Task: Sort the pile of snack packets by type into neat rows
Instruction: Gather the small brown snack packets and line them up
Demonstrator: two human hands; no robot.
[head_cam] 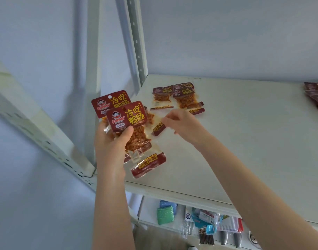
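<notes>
**Head view.** The sorting looks partly done. At the back of the white shelf (244,141), just right of the upright post (136,42) in the upper middle of the frame, a short row of red packets is begun. The left-hand packet (162,96) lies beside the right-hand packet (186,100), which overlaps another beneath it, so the row is not yet neat. At the far right edge of the frame a darker stack (315,94) lies well apart. It seems to be another type, though only its corner shows. As I judge it, the packets in hand have yet to be laid down and the overlap needs straightening.

The left hand (113,143), left of centre, holds up a fan of red packets with the same print as the row. The front packet (131,118) partly covers the rear packet (114,101). I cannot tell whether more sit behind them. The hand is wrapped round the fan from behind, with the thumb (126,132) pressed on the face of the front packet.

The right hand (185,125), at the centre of the frame, is low over the shelf. Its fingers (168,120) are drawn narrow and appear to pinch the clear edge of a loose packet (159,129). That packet lies tilted on the shelf between the fan and the row.

At the bottom of the frame, a green sponge (165,214) and other goods sit on a lower level.
</notes>
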